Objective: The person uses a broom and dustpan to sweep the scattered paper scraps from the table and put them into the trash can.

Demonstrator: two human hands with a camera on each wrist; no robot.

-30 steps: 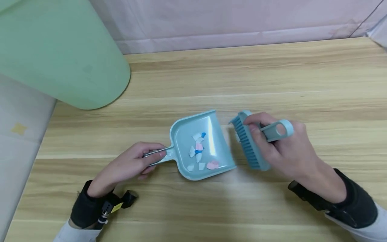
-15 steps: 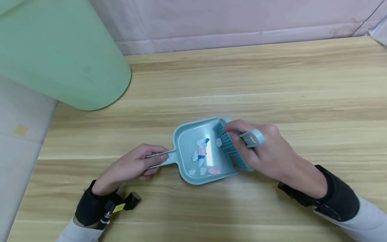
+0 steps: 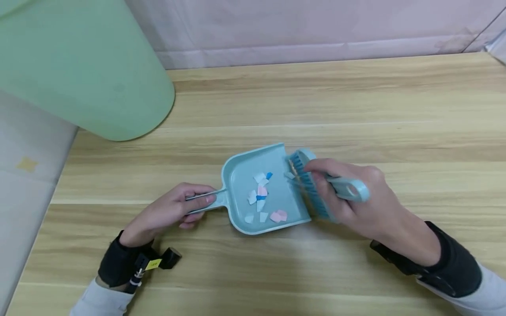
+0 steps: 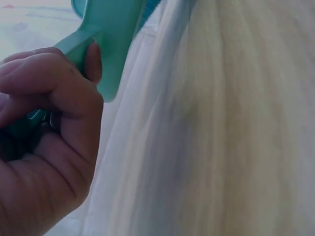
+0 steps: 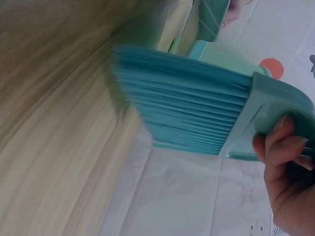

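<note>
Compared with half a second earlier, the brush [image 3: 312,191] has shifted slightly right, from over the dustpan [image 3: 262,191] mouth to its open right edge; the dustpan and left hand [image 3: 170,213] hold nearly the same position, and one pale scrap now sits at the bristle line.

Left side: the left hand is clenched around the dustpan handle [image 3: 205,202], fingers curled over it and thumb laid along the top; the left wrist view confirms the curled fingers [image 4: 54,93] on the teal handle.

Centre: one dustpan lies flat on the wooden table [image 3: 356,96]. Inside it lie roughly ten paper scraps [image 3: 261,193]: mostly white, about three pink, about two blue.

Right side: the right hand [image 3: 356,202] grasps one brush by its back and looped handle, bristles pointing down and left, touching the pan's lip. The right wrist view shows fingertips [image 5: 278,142] pressed on the brush back.

One green bin [image 3: 79,66] stands at the table's far left corner.
</note>
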